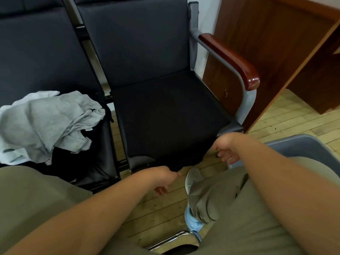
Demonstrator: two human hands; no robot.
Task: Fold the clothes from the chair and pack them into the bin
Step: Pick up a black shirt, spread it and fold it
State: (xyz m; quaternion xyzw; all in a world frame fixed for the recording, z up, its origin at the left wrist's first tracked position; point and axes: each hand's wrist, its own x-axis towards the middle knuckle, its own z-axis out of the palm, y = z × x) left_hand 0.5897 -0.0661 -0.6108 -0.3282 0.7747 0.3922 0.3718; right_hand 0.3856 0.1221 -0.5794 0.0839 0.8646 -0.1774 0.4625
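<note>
A black garment lies spread flat on the seat of the chair with the armrest. The left hand pinches its near edge and the right hand grips its near right corner. Crumpled grey clothes sit on the neighbouring seat, and the grey bin stands on the floor at right

Beyond the hem pinched by the left hand and right hand, a black garment lies spread over the seat of the armrest chair, a crumpled grey clothes pile rests on the neighbouring chair left of that grip, and a grey bin stands on the wooden floor right of it.
</note>
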